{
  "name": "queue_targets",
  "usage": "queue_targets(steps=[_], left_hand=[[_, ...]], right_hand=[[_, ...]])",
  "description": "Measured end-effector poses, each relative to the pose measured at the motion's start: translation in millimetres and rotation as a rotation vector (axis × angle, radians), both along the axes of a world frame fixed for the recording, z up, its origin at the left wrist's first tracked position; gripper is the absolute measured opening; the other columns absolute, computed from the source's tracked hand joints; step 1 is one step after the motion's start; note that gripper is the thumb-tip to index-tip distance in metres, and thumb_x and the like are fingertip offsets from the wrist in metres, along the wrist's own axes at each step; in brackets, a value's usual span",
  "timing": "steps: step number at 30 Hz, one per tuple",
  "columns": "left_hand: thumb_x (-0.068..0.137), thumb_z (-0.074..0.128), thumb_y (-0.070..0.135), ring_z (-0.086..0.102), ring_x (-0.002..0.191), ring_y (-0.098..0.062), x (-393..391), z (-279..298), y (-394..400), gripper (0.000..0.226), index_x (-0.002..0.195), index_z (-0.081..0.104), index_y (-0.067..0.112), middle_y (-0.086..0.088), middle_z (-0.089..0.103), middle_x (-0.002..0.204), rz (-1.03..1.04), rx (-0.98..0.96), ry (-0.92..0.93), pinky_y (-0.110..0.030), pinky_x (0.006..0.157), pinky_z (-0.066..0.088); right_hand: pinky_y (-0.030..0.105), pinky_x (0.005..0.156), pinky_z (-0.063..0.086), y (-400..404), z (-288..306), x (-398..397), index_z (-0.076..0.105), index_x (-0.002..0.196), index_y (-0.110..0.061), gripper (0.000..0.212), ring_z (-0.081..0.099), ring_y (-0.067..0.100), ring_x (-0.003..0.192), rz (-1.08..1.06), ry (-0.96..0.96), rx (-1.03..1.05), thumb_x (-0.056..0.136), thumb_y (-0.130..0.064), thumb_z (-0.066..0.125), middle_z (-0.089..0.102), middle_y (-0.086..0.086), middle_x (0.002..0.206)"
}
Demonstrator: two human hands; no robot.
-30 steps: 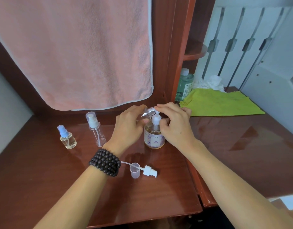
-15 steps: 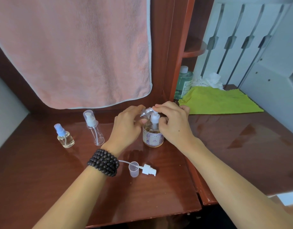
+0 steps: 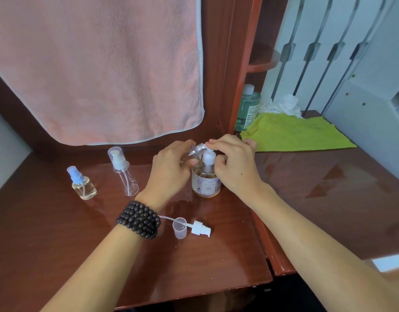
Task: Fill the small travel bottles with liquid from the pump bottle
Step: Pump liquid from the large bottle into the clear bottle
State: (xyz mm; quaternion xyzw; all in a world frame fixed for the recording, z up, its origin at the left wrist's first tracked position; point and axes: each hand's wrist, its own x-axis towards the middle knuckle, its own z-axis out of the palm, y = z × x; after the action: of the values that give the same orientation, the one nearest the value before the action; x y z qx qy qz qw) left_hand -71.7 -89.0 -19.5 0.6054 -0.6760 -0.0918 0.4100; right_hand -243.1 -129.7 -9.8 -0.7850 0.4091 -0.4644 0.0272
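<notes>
Fingers of the left hand [image 3: 171, 170] curl around a small clear bottle [image 3: 195, 151], holding it tilted with its threaded neck against the white pump head; fingers of the right hand [image 3: 234, 165] are bent over that pump head, index finger and thumb closed on top of it.

Behind, a pink towel [image 3: 99, 68] hangs over the far left of the brown table [image 3: 194, 266]. A green cloth [image 3: 295, 134] lies at the far right, with crumpled white tissue [image 3: 284, 104] and a green bottle [image 3: 247, 106] just beyond it. The pump bottle [image 3: 206, 181] stands upright at the table's middle, between the two hands. Left of it stand a tall clear capped bottle [image 3: 123, 171] and, farther left, a squat spray bottle [image 3: 81, 183] with a blue cap. A dark bead bracelet [image 3: 138, 219] wraps the left wrist. Nearer lie a loose white pump with its tube [image 3: 199, 228] and a small clear cap [image 3: 179, 227], touching.
</notes>
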Motion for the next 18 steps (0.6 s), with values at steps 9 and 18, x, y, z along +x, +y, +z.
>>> queue_targets(steps=[9,18], left_hand=[[0.083,0.062,0.031,0.066,0.095,-0.017,2.0,7.0,-0.8,0.037,0.119,0.056,0.036,0.010,0.066,0.110,-0.008,-0.021,-0.019,-0.051,0.085,0.054],[0.081,0.061,0.028,0.063,0.093,-0.018,1.6,2.4,0.8,0.036,0.117,0.062,0.029,0.013,0.063,0.101,-0.007,0.003,-0.030,-0.051,0.083,0.053]], right_hand=[[0.037,0.086,0.027,3.6,2.1,0.0,0.078,0.103,-0.019,0.052,0.063,0.008,0.097,0.022,0.022,-0.048,0.069,-0.013,0.038,0.071,-0.009,0.111],[0.042,0.083,0.029,-0.5,1.1,-0.3,0.079,0.094,-0.020,0.048,0.063,0.011,0.089,0.002,0.022,-0.047,0.065,-0.003,0.044,0.072,-0.009,0.096]])
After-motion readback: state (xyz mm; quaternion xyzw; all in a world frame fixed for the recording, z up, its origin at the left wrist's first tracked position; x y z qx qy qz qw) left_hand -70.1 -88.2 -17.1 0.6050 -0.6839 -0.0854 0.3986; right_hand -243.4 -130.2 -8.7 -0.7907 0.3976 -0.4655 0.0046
